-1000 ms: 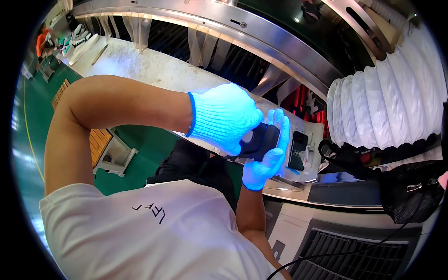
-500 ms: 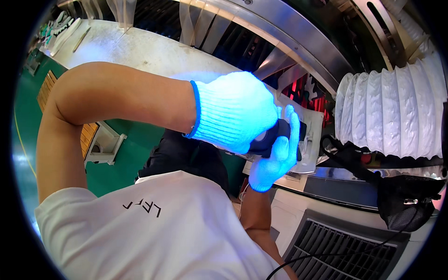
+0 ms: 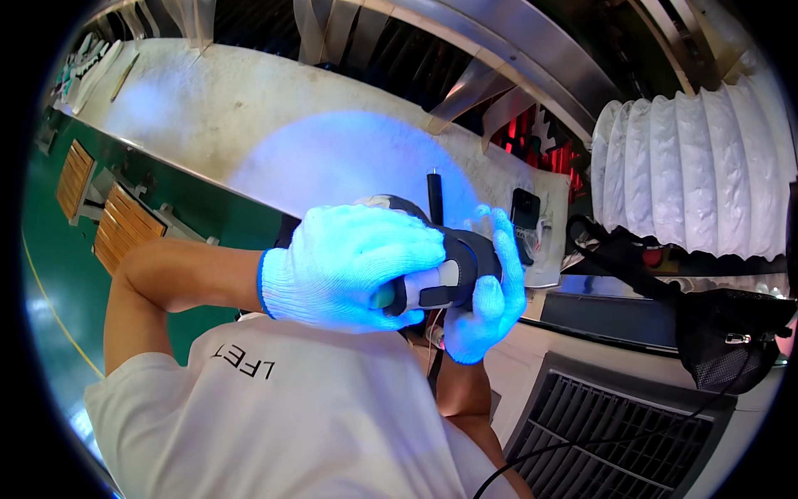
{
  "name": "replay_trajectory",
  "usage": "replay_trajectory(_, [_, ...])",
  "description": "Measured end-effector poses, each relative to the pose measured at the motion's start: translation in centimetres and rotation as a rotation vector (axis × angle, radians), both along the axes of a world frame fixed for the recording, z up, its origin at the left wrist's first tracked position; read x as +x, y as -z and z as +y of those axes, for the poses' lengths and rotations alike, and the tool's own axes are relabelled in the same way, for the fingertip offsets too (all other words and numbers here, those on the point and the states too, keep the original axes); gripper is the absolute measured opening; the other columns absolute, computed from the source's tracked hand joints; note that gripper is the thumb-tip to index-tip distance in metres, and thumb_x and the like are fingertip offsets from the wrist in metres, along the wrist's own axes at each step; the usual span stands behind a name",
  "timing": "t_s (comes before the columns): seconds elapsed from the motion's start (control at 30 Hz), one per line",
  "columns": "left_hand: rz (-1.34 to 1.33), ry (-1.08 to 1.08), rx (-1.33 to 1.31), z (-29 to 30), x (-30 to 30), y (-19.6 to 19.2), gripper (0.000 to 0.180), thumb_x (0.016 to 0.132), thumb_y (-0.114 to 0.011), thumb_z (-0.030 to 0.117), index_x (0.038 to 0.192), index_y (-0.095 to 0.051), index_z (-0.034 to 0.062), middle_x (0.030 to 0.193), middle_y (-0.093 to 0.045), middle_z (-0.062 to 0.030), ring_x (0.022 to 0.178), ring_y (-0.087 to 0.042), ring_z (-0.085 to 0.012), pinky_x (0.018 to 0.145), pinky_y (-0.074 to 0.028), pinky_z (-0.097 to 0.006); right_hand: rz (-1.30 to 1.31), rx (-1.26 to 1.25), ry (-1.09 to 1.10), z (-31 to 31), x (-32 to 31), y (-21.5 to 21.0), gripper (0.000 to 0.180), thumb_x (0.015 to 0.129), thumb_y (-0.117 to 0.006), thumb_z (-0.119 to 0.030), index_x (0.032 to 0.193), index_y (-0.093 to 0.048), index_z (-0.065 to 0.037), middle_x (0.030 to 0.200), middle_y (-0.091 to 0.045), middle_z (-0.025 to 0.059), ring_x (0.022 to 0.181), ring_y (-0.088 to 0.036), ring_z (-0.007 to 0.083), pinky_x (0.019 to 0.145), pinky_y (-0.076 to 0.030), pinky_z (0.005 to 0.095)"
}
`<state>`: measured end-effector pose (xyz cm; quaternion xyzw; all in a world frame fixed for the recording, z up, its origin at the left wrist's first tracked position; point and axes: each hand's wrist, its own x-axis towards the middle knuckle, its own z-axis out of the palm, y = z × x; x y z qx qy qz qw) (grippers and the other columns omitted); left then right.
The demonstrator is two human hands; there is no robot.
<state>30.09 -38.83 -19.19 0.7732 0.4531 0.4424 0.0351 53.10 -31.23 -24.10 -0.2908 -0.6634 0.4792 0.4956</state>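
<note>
Between my gloved hands is a dark shoe (image 3: 461,266) with white and grey panels, held above the near edge of a long table. My left hand (image 3: 349,262), in a white knit glove, wraps over it from the left and hides much of its upper. A teal patch shows by the left fingertips. At the other end, my right hand (image 3: 490,303), gloved too, cups the shoe, thumb on the near side and fingers raised along the far side. Blue light washes over both gloves. Just beyond the shoe lies a black pen-like rod (image 3: 435,195).
The worn pale table (image 3: 274,100) bears a black phone (image 3: 525,209) at right. Clear strip curtains (image 3: 465,91) hang along the machine behind. A white ribbed duct (image 3: 690,170) and black mesh bag (image 3: 723,341) stand right, above a vent grille (image 3: 615,432). Wooden-topped stands (image 3: 125,224) are at left.
My left hand has moved left and nearer to me, and its elbow has dropped. More of the shoe shows now. The right hand stays around its end, slightly lower.
</note>
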Motion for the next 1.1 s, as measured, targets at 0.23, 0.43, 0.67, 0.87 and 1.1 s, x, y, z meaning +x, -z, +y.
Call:
replay_trajectory(0.23, [-0.088,0.034,0.190,-0.9,1.2,3.1,0.052,0.074,-0.099,0.019,0.121,-0.080,0.0065,0.109,-0.083,-0.0119,0.093,-0.084,-0.0323,0.076,-0.068,-0.041,0.134,-0.110,-0.139,-1.0,1.4,0.3,0.078,0.111,-0.060,-0.046,0.164,-0.047,0.010,0.171,-0.045,0.0312,0.156,-0.050,0.0443,0.129,-0.043,0.0597])
replay_trajectory(0.43, [-0.023,0.035,0.168,-1.4,1.0,3.2,0.043,0.078,-0.096,0.019,0.114,-0.077,0.0081,0.105,-0.083,-0.0106,0.093,-0.083,-0.0261,0.074,-0.066,-0.036,-0.031,-0.077,-0.132,-1.6,2.5,0.1,0.064,0.111,-0.061,-0.040,0.154,-0.061,0.007,0.169,-0.048,0.0330,0.156,-0.049,0.0453,0.129,-0.042,0.0587])
replay_trajectory(0.67, [-0.036,0.033,0.253,-1.6,1.2,4.1,0.028,0.081,-0.095,0.020,0.103,-0.080,0.0100,0.104,-0.083,-0.0093,0.091,-0.082,-0.0232,0.068,-0.062,-0.032,-0.055,-0.187,-0.173,-2.3,3.5,-1.2,0.045,0.109,-0.059,-0.019,0.144,-0.070,0.008,0.167,-0.051,0.0334,0.158,-0.048,0.0435,0.131,-0.036,0.0548])
replay_trajectory(0.87, [0.043,0.265,-0.020,-0.6,-1.9,2.6,0.057,0.075,-0.099,0.039,0.119,-0.079,0.0100,0.118,-0.081,-0.0124,0.103,-0.081,-0.0323,0.076,-0.065,-0.041,-0.369,-0.149,-0.207,-1.1,1.8,-4.7,0.040,0.108,-0.058,-0.014,0.137,-0.074,0.008,0.166,-0.054,0.0309,0.159,-0.048,0.0400,0.132,-0.035,0.0491])
replay_trajectory(1.1, [-0.297,0.014,-0.241,-4.5,-5.6,0.6,0.128,0.065,-0.109,0.038,0.166,-0.043,-0.0037,0.165,-0.053,-0.0266,0.154,-0.049,-0.0437,0.125,-0.042,-0.049,0.141,-0.082,-0.163,-5.0,-2.7,1.5,0.078,0.107,-0.074,-0.029,0.166,-0.042,0.012,0.174,-0.045,0.0250,0.162,-0.042,0.0363,0.133,-0.033,0.0486])
